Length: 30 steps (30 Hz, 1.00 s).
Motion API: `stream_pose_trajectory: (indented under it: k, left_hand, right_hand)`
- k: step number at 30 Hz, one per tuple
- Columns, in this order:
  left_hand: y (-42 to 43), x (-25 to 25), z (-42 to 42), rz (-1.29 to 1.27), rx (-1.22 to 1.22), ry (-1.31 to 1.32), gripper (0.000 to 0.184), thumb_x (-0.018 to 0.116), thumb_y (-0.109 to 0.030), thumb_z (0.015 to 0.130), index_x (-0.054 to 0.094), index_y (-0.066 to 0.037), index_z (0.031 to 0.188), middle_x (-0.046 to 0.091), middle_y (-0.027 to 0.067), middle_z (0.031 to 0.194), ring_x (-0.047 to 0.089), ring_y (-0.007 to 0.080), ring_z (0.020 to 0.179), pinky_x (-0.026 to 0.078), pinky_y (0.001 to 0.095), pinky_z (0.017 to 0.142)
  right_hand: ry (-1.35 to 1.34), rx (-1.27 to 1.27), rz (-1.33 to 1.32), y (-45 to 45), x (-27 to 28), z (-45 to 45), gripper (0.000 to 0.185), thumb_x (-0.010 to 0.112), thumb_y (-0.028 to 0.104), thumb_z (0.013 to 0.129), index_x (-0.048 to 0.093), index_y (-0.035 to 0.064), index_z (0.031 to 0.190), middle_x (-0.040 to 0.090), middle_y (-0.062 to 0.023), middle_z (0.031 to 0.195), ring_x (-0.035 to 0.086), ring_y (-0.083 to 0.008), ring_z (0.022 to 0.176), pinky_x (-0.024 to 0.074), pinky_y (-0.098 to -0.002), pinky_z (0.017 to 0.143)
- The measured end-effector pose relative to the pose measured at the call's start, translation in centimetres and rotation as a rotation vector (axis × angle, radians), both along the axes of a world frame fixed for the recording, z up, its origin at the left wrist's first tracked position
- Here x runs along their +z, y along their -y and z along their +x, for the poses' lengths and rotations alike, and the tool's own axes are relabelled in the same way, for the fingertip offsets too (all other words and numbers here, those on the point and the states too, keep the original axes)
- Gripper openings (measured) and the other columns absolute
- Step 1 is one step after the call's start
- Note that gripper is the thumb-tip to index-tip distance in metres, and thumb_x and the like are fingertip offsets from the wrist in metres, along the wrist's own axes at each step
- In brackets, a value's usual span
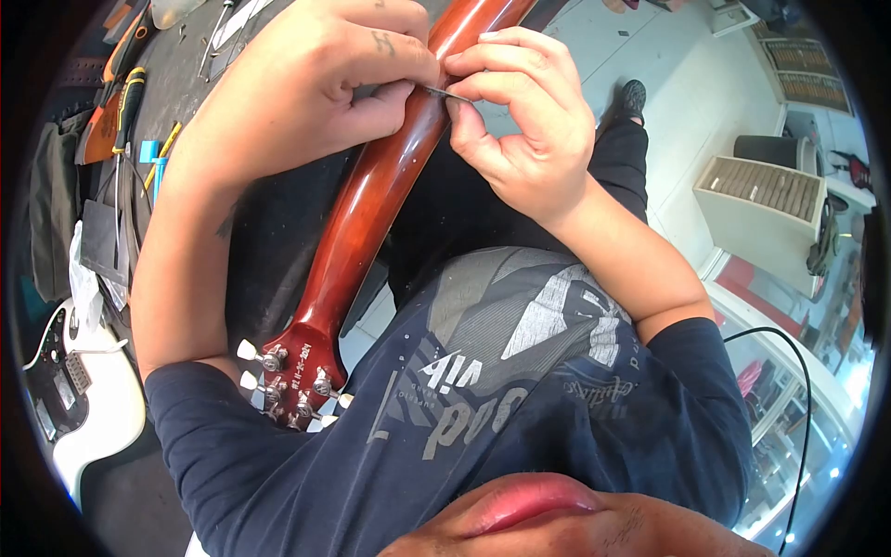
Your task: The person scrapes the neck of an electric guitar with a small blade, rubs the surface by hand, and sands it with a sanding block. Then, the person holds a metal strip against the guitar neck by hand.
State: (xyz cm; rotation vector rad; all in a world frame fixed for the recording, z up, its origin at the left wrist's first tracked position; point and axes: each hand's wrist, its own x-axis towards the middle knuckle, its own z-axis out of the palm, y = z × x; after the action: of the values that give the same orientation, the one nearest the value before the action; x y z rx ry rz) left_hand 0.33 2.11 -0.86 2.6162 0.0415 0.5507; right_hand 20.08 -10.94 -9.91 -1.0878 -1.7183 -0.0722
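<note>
Glossy, smooth wooden guitar neck (357, 223)

Single head-worn camera, strongly curved view, faces forward and steeply down over the shirt (557, 446); left hand (348, 79) and right hand (534, 116) close, floor (687, 111) farther off.

A strip (445, 93) is over the guitar neck (357, 223), right of the screwdriver (128, 110).

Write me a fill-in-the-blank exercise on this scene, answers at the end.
1. The left hand and right hand pinch a thin strip over the glossy guitar ____.
2. Its headstock lies in the lower ____ part of the view.
3. The other guitar, at the view's far edge, has a body coloured ____.

Missing words: neck; left; white.
</note>
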Motion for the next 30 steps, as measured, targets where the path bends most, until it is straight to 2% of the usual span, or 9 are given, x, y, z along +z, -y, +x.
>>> stream_pose_trajectory:
  k: [11,14,17,20,24,27,30]
  left_hand:
    - [0.1,0.2,0.1,0.016,0.029,-0.040,0.020,0.083,0.001,0.074,0.079,-0.003,0.093,0.071,0.0099,0.088,0.068,0.0310,0.082,0.057,0.0399,0.073]
    - [0.2,0.3,0.1,0.041,0.018,-0.055,0.020,0.082,0.001,0.074,0.080,-0.003,0.093,0.071,0.0095,0.088,0.068,0.0306,0.083,0.057,0.0402,0.074]
    - [-0.1,0.1,0.0,0.021,-0.028,0.008,0.020,0.083,0.000,0.074,0.079,-0.003,0.093,0.071,0.0089,0.088,0.069,0.0300,0.084,0.057,0.0409,0.075]
    - [0.5,-0.2,0.1,0.062,0.039,0.027,0.021,0.084,-0.002,0.074,0.079,-0.002,0.094,0.071,0.0086,0.090,0.069,0.0294,0.085,0.056,0.0411,0.078]
    - [0.5,0.0,0.1,0.133,0.014,0.022,0.022,0.085,-0.004,0.074,0.080,-0.003,0.096,0.072,0.0082,0.093,0.069,0.0286,0.086,0.055,0.0404,0.080]
    - [0.2,0.7,0.0,0.131,-0.036,-0.021,0.024,0.085,-0.005,0.075,0.080,-0.004,0.098,0.072,0.0078,0.093,0.069,0.0282,0.086,0.055,0.0402,0.080]
    - [0.7,0.4,0.3,0.189,0.024,-0.004,0.025,0.085,-0.005,0.075,0.080,-0.004,0.100,0.072,0.0075,0.094,0.069,0.0280,0.087,0.054,0.0401,0.080]
  right_hand:
    - [-0.038,0.024,0.047,-0.8,-1.5,0.8,0.025,0.084,-0.004,0.076,0.077,0.0036,0.099,0.081,-0.0091,0.114,0.071,-0.0324,0.115,0.0576,-0.0411,0.100]
    - [-0.042,0.008,0.080,-0.8,-1.9,0.4,0.025,0.086,0.001,0.074,0.078,0.0084,0.097,0.079,-0.0046,0.113,0.070,-0.0297,0.108,0.0571,-0.0416,0.097]
    - [-0.040,0.029,0.077,-0.4,-1.5,0.0,0.026,0.086,0.001,0.074,0.077,0.0082,0.097,0.079,-0.0048,0.112,0.070,-0.0301,0.109,0.0572,-0.0419,0.096]
    - [-0.039,0.002,0.059,-0.7,-1.5,0.8,0.026,0.084,-0.005,0.076,0.077,0.0035,0.100,0.080,-0.0095,0.115,0.071,-0.0319,0.114,0.0568,-0.0411,0.100]
    - [-0.043,-0.013,0.043,-0.2,-1.6,0.2,0.026,0.085,-0.005,0.076,0.076,0.0039,0.099,0.079,-0.0097,0.116,0.071,-0.0313,0.114,0.0565,-0.0408,0.099]
    - [-0.043,0.021,0.100,-0.3,-2.0,-0.2,0.025,0.086,0.001,0.073,0.076,0.0077,0.095,0.078,-0.0054,0.116,0.069,-0.0311,0.109,0.0569,-0.0420,0.095]
    - [-0.078,0.015,0.034,-0.3,-1.7,0.4,0.028,0.085,-0.006,0.074,0.076,0.0047,0.098,0.079,-0.0094,0.117,0.070,-0.0320,0.116,0.0562,-0.0408,0.100]
